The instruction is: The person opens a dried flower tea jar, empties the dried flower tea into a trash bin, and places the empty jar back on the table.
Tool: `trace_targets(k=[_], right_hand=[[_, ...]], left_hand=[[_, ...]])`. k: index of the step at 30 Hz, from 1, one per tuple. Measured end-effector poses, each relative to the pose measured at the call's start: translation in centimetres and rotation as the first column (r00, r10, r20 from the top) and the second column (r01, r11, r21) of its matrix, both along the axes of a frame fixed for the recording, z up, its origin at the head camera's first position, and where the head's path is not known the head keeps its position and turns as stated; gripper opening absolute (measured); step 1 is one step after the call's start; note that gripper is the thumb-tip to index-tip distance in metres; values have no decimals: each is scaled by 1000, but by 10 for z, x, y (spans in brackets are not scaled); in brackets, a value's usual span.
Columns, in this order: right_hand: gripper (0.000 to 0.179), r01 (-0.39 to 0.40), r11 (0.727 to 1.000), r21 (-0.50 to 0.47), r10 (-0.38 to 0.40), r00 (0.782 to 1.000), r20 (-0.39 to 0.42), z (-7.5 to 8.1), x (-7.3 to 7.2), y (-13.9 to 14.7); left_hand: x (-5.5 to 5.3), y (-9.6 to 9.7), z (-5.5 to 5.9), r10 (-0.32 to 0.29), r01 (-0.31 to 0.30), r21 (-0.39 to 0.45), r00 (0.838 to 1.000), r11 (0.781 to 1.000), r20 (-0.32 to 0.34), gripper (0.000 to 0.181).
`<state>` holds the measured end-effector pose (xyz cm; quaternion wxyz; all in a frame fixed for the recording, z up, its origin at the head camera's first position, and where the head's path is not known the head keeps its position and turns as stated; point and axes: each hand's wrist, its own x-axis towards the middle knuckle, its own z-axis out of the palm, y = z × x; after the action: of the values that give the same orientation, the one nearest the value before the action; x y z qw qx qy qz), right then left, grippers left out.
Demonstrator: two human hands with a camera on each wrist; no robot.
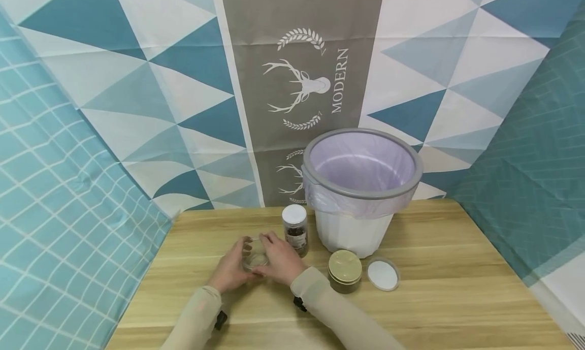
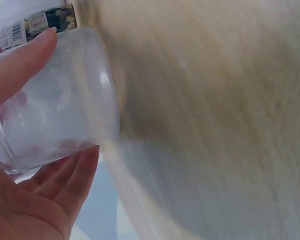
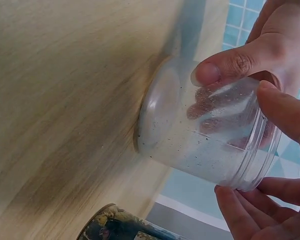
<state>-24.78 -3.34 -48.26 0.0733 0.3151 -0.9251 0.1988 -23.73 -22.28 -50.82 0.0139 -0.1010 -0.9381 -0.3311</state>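
Note:
A clear plastic jar (image 1: 257, 258) with a threaded neck stands upright on the wooden table, its base down against the wood. Small dark specks dot its wall (image 3: 190, 140) in the right wrist view. My left hand (image 1: 230, 269) grips the jar's side, thumb on one face and fingers around the other. With my right hand (image 1: 282, 259) I hold the jar near its neck, thumb and fingers on opposite sides of the rim. Close behind the right hand is a white-capped jar (image 1: 295, 231) with dark contents and a printed label.
A white bin (image 1: 352, 233) with a grey rim and a lilac liner stands at the back, right of the capped jar. In front of it are a round container with a gold lid (image 1: 345, 266) and a white disc-shaped lid (image 1: 383, 274) lying flat. Patterned cloth hangs behind.

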Motion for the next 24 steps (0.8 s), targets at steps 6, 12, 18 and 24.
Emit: trace_targets(k=[6, 12, 18, 24], right_hand=[[89, -1, 1000, 2, 1, 1000, -1, -2, 0, 1], [87, -7, 1000, -4, 7, 1000, -13, -1, 3, 3], [76, -44, 997, -70, 38, 996, -83, 17, 13, 11], [62, -44, 980, -196, -10, 964, -264, 50, 9, 31]], left_hand=[[2, 2, -1, 13, -13, 14, 1000, 1000, 3, 102], [2, 2, -4, 14, -14, 18, 1000, 1000, 9, 109], [10, 1, 2, 2, -2, 37, 1000, 999, -18, 133], [12, 23, 23, -12, 7, -18, 957, 1000, -290, 113]])
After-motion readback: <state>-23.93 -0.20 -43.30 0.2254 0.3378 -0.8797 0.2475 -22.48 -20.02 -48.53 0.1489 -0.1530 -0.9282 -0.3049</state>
